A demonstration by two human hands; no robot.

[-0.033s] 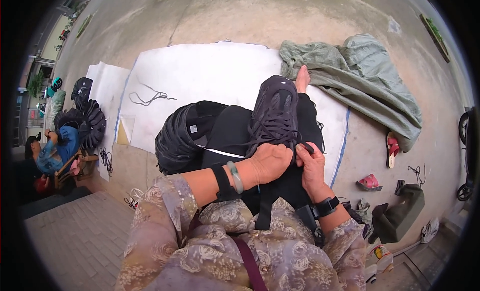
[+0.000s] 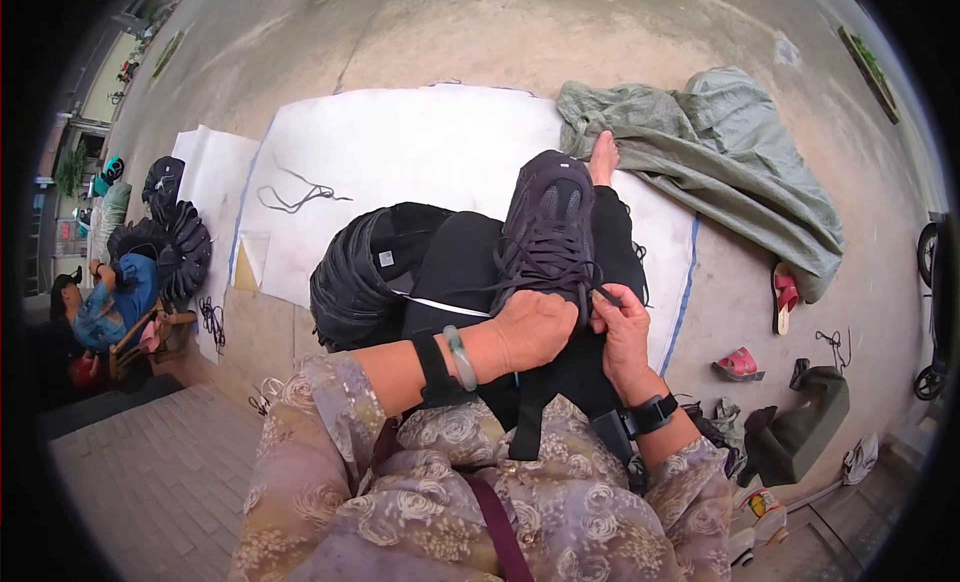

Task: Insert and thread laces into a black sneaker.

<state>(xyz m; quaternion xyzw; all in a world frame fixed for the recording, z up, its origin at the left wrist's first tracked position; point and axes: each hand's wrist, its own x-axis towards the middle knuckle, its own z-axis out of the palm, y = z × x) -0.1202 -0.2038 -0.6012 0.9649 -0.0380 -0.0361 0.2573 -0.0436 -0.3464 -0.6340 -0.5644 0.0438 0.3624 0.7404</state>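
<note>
A dark grey lace-up sneaker rests on my lap with its toe pointing away and its dark laces crossed over the tongue. My left hand is closed in a fist at the ankle end; what its fingers hold is hidden. Just to its right, my right hand pinches a dark shoelace between thumb and fingers. Left of the sneaker, against my leg, lies a stack of nested black shoe uppers with a white strap running from it.
A white sheet with a loose lace covers the ground ahead. Grey-green cloth lies at the right, near red sandals. Another person sits at far left beside black shoe bundles.
My left hand has shifted slightly left, away from my right hand. My right hand still pinches the lace, and the sneaker has barely moved.
</note>
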